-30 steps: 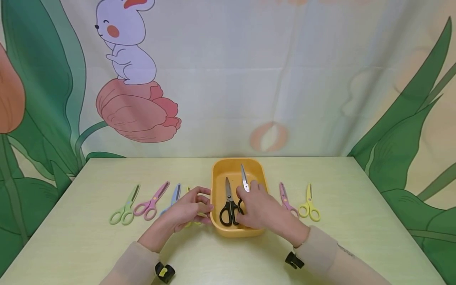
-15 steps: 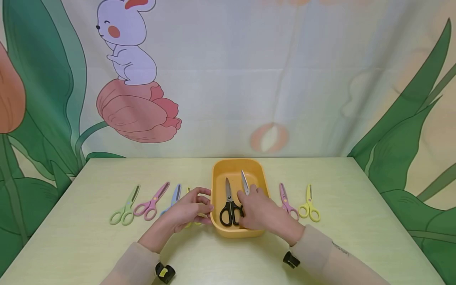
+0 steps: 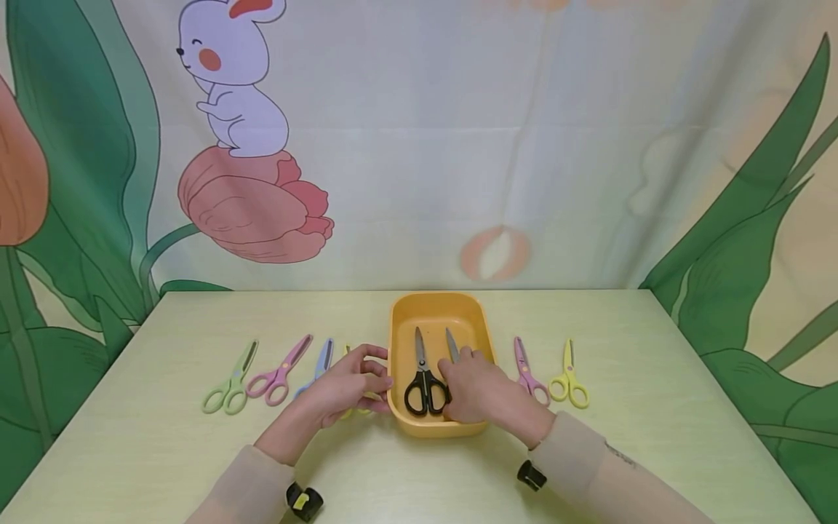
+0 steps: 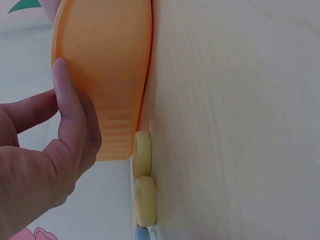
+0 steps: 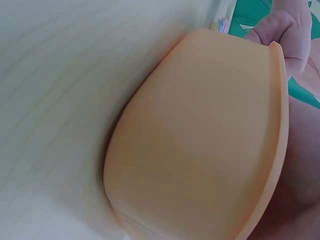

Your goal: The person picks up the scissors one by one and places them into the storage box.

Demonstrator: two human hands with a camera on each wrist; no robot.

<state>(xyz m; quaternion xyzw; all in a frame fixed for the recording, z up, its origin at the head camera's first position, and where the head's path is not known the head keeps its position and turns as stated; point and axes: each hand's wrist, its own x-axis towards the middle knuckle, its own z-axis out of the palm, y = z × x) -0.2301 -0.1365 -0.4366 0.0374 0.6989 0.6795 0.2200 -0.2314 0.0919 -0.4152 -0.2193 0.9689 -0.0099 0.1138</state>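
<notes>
An orange tray (image 3: 439, 304) stands at the middle of the table. Inside it, black-handled scissors (image 3: 425, 386) lie with their blades pointing away. My right hand (image 3: 481, 393) reaches into the tray's right half and grips a second pair of scissors (image 3: 452, 340); only the blades show, the handles being hidden under the hand. In the right wrist view the tray's wall hides most of that hand. My left hand (image 3: 347, 382) touches the tray's outer left wall. The left wrist view shows its bent fingers against the wall, one fingertip (image 4: 60, 65) at the rim.
Left of the tray lie green scissors (image 3: 229, 386), pink scissors (image 3: 278, 375), blue scissors (image 3: 324, 358) and yellow scissors (image 3: 346, 348), the last two partly behind my left hand. To the right are pink scissors (image 3: 524, 367) and yellow scissors (image 3: 569, 375). A printed cloth (image 3: 393, 182) hangs behind the table.
My right hand has moved slightly toward me and lower in the tray, drawing the second scissors' blades nearer the tray's middle. The left hand stays in place.
</notes>
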